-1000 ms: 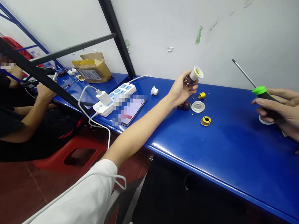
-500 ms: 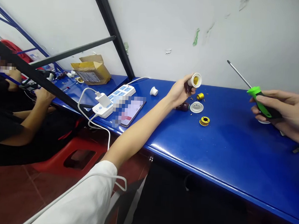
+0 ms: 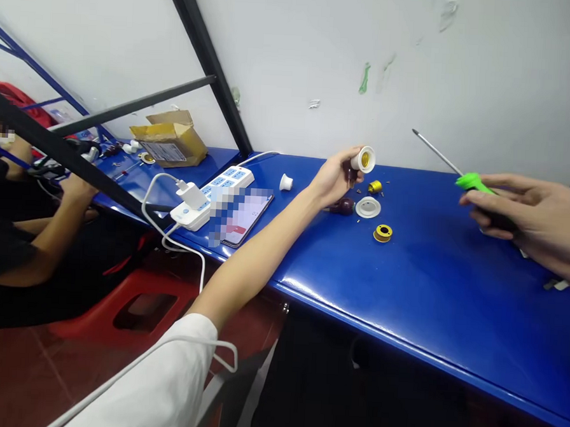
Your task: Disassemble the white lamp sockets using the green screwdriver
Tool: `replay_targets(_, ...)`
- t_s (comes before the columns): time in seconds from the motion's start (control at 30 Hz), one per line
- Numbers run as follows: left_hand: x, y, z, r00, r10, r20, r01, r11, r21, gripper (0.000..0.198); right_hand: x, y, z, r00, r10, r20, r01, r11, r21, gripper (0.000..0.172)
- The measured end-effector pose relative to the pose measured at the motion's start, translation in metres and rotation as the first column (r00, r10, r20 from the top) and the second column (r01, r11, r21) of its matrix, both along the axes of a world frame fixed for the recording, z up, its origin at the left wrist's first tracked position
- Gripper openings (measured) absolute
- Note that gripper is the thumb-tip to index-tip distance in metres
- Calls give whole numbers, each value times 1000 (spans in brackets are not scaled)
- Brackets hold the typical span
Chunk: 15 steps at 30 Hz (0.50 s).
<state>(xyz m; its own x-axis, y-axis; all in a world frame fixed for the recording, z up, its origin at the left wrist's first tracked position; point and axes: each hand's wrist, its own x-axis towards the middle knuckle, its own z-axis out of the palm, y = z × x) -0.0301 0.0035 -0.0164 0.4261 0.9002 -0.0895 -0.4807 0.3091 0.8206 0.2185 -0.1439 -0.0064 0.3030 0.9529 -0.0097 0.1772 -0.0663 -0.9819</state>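
Note:
My left hand (image 3: pixel 335 178) is closed around a white lamp holder (image 3: pixel 365 160) with a brass-coloured threaded inside, its opening turned up and to the right. Something dark red also shows between those fingers. At the right, my right hand (image 3: pixel 528 217) grips a screwdriver (image 3: pixel 472 182) with a green and black handle, its metal shaft pointing up and left. On the table below my left hand lie a brass threaded shell (image 3: pixel 375 187), a white round cover (image 3: pixel 368 207), a dark red rounded piece (image 3: pixel 345 206) and a yellow-and-black spool-like ring (image 3: pixel 383 233).
A white cup-shaped piece (image 3: pixel 286 182), a phone (image 3: pixel 251 215) and a white power strip (image 3: pixel 196 215) with a plugged-in charger lie to the left. Beyond the black metal frame (image 3: pixel 203 37) are a cardboard box (image 3: pixel 169 140) and another person's arm (image 3: pixel 59 227). The wall (image 3: pixel 322 50) borders the blue table (image 3: pixel 358 275).
The whole view has shifted slightly, so the table things appear a little further left. The screwdriver and my right hand appear further left and slightly lower. Both hands keep their holds.

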Motion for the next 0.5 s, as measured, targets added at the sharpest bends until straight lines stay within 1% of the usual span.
replay_targets(0.07,-3,2,0,999,-48,-12,48,998,33,8,-3,-3,3,999,31,-30,-31,999,-9,51)
replay_targets(0.13,-7,3,1,997,-77,-26,78,996,37,11,-5,-5,5,996,87,-28,-87,996,22,50)
replay_targets(0.23,-10,3,4,996,-81,-49,82,996,35,15,-7,-7,9,989,141,32,-142,989,40,48)
replay_targets(0.37,-14,2,7,993,-96,-69,100,993,60,19,-12,-10,18,980,168,108,-176,982,67,51)
replay_targets(0.5,-16,3,9,991,-105,-88,111,991,73,21,-13,-11,21,953,223,208,-244,966,83,45)
